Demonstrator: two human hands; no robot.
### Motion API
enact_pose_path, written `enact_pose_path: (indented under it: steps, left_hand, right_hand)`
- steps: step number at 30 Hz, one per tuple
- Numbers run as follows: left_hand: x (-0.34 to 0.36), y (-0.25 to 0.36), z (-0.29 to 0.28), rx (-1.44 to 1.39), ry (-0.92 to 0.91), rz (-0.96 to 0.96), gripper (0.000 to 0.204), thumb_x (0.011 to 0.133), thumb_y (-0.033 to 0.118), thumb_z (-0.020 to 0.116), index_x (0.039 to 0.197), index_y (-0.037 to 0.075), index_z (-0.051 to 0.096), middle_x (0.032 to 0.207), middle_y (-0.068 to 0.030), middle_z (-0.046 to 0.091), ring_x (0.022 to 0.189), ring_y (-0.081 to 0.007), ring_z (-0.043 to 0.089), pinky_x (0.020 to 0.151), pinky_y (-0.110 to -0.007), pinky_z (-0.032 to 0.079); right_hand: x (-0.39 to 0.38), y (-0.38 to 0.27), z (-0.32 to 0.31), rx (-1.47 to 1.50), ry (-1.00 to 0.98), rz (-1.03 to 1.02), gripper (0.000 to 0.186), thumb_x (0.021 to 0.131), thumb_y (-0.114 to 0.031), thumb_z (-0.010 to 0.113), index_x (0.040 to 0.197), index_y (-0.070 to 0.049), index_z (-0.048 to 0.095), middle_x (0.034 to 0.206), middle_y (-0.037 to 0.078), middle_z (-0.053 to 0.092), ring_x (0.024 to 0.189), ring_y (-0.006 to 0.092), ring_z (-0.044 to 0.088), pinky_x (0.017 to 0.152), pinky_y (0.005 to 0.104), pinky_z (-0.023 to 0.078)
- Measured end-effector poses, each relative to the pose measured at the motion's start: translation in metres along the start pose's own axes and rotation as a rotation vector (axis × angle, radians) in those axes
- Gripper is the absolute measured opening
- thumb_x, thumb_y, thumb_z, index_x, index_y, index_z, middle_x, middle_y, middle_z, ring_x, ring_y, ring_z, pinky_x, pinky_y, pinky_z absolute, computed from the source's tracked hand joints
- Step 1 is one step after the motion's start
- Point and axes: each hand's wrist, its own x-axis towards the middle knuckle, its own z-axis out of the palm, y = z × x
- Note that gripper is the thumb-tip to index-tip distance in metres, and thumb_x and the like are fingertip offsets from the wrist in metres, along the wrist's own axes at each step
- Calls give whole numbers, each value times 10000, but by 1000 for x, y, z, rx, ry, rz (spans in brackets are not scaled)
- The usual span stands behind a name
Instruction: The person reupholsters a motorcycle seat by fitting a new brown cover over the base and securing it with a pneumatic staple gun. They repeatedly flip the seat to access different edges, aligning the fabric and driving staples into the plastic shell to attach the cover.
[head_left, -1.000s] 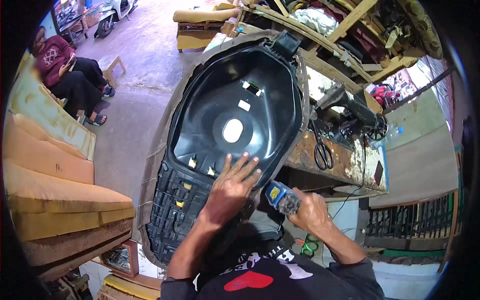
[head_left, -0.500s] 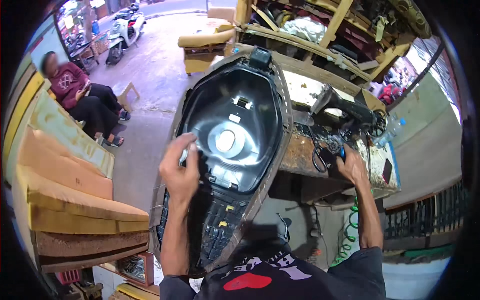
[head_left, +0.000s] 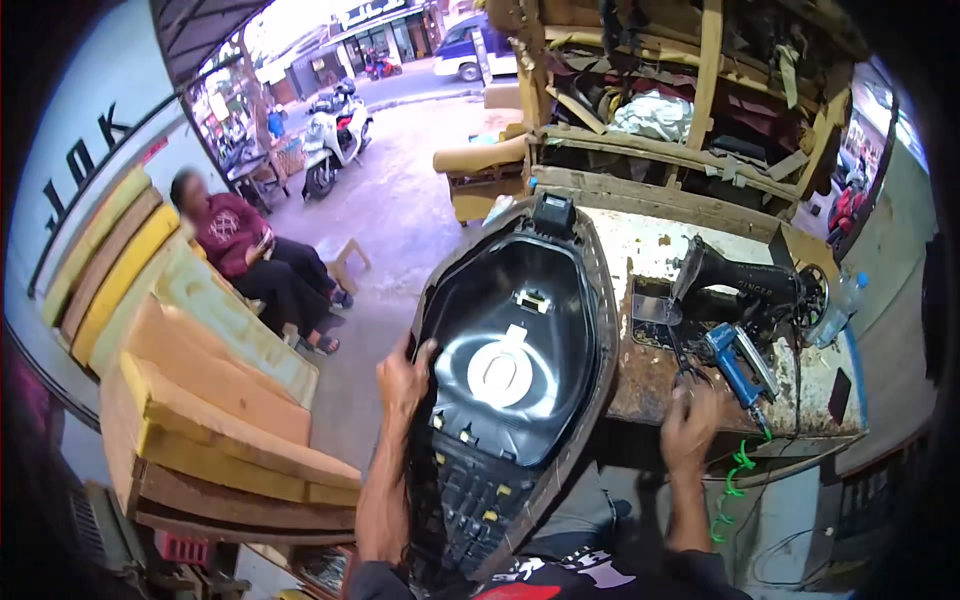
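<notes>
A motorcycle seat (head_left: 500, 300) lies upside down in front of me, its black plastic base facing up and cover material around its edge. My left hand (head_left: 402, 385) grips its left rim, thumb on the near side and the other fingers partly hidden. To the right, my right hand (head_left: 688, 428) is at the work table's front edge, its fingers closed at the handles of a pair of dark scissors (head_left: 684, 358); the hand is slightly blurred. Just right of the scissors, a blue staple gun (head_left: 735, 368) rests on the table, joined to a green coiled air hose (head_left: 735, 485).
A black sewing machine (head_left: 745, 280) stands on the worn table (head_left: 640, 385), with a plastic bottle (head_left: 845, 305) and a dark phone-like slab (head_left: 840, 396) nearby. Upholstered foam furniture (head_left: 220, 420) is on the left. A person (head_left: 260, 250) sits beyond it. Wooden shelving (head_left: 640, 150) rises behind.
My right hand has left the staple gun, which now lies on the table, and reached the scissors' handles. My left hand has moved from above the seat onto its left rim. The view has shifted.
</notes>
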Motion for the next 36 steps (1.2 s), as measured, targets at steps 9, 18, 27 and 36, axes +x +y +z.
enact_pose_path:
  steps: [9,18,27,36]
  left_hand:
    - [47,-15,-103,-147,21,128,633,1006,405,686,1375,-102,597,1322,-258,681,1216,-298,661,1061,-356,469]
    - [-81,-72,-104,-699,-26,-152,587,1007,388,663,1347,-89,616,1336,-249,672,1218,-292,650,1058,-351,468]
    - [-151,-84,-114,-895,57,-222,544,1009,372,640,1318,-76,634,1351,-240,663,1221,-286,640,1055,-346,466]
    - [-151,-82,-104,-1035,47,-239,505,1010,355,616,1290,-63,653,1366,-230,653,1224,-280,629,1052,-341,465]
  right_hand:
    - [-70,-87,85,2017,-1210,530,705,1062,-627,429,1485,-73,533,1441,117,593,1256,301,604,1054,467,493]
    - [-81,-73,182,1253,-876,302,690,1096,-605,372,1399,-28,597,1395,82,576,1305,170,499,1134,340,352]
    - [-41,-65,32,827,-755,286,605,1064,-557,504,1147,22,658,1043,174,656,979,261,616,913,365,472]
    - [-12,-84,-79,381,-613,229,497,944,-510,710,960,-14,697,952,166,640,890,361,662,809,438,515]
